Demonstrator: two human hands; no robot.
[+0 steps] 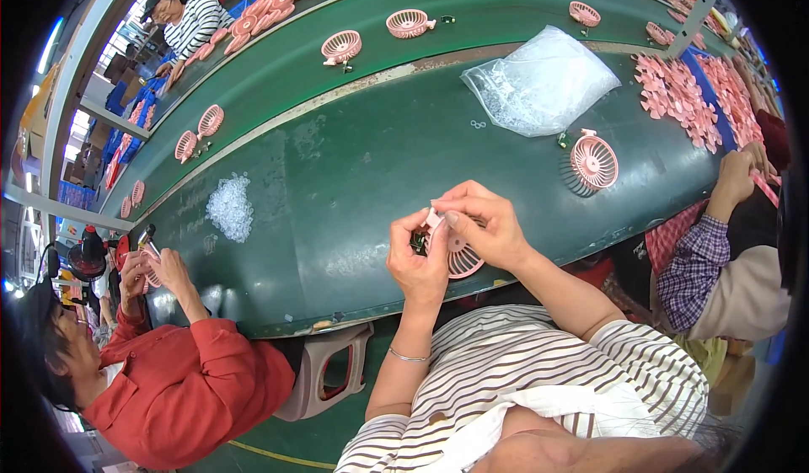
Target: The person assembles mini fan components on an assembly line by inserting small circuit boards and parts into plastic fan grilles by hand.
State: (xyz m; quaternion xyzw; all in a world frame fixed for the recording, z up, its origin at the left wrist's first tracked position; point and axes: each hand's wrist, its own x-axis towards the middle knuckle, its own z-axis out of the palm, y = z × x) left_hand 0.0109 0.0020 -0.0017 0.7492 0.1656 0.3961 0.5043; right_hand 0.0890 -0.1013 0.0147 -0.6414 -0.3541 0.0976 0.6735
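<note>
Close to the table's near edge, my left hand is closed around the neck of a pink fan housing, with a small green circuit board showing between its fingers. My right hand grips the same housing from the other side, thumb and fingers pinched at a pale pink piece on the neck. Part of the round slatted grille shows below my right hand; the rest is covered by my fingers. Another pink fan housing with a green board lies to the right.
A clear plastic bag of small parts lies beyond my hands, a pile of clear rings to the left, pink fan blades far right. Housings sit along the green conveyor. Co-workers in red and checked sleeves flank me.
</note>
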